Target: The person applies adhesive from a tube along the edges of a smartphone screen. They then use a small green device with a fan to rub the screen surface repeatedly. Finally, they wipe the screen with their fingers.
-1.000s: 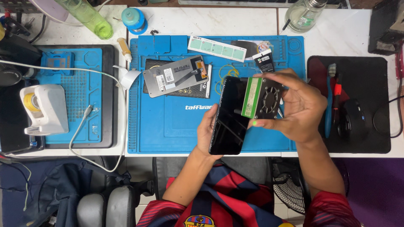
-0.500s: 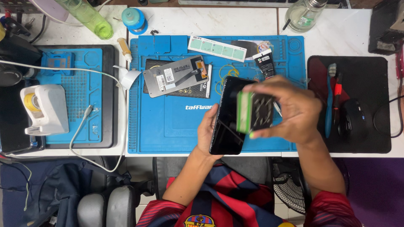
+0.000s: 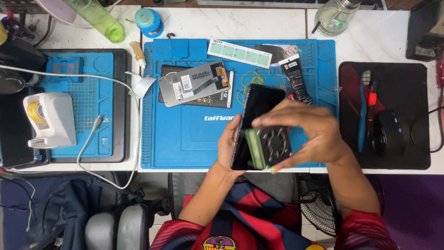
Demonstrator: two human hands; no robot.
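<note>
At the left of the frame, a white tape dispenser (image 3: pixel 49 119) is sitting on a small blue mat (image 3: pixel 88 99). Near the centre, over the big blue mat (image 3: pixel 185 139), the left hand (image 3: pixel 230 143) is gripping a black phone (image 3: pixel 260 104), glossy and tilted. The right hand (image 3: pixel 307 134) is pinching a small dark square fan with a green edge (image 3: pixel 269 147) against the phone's lower half. At the right, a black mouse (image 3: pixel 388 132) is lying on a black pad (image 3: pixel 407 83).

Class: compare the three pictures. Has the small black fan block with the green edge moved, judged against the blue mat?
Yes. The fan block, held in the right hand, has come down the phone toward the blue mat's near edge.
</note>
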